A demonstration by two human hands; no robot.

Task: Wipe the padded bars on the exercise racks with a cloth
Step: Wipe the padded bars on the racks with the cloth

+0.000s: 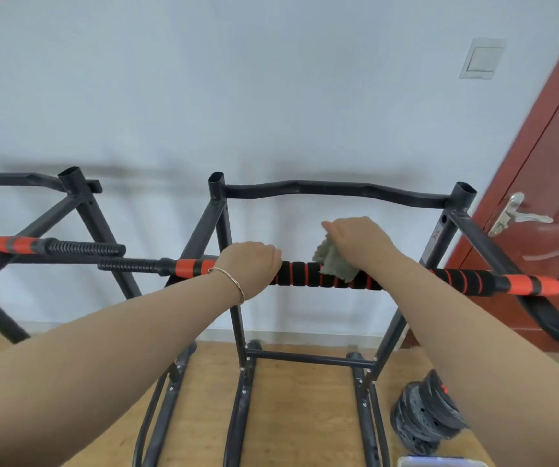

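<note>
Room: pale wall (271, 96) at the far side, wall switch (481, 59) upper right, red-brown door (547, 156) with a metal handle (517, 214) at the right, wood floor (305, 409) below. Rack (224, 230): black tube frame, centre, standing on the floor against the wall, wavy top rail between its two open posts. Bar (305, 274): black padding with red stripes, red bands toward both ends, lying crosswise in front of the rack. Left hand (251, 264): fingers curled over the bar left of centre; thin bracelet (229, 281) on the wrist. Right hand (358, 241): bunched around the cloth (333, 264), grey-green, held down on the padding just right of the left hand. Second rack (79, 203): far left, partly out of frame, with a second bar (35, 246) near it. Weight plates (429, 416): dark stack leaning on the floor, near right.
</note>
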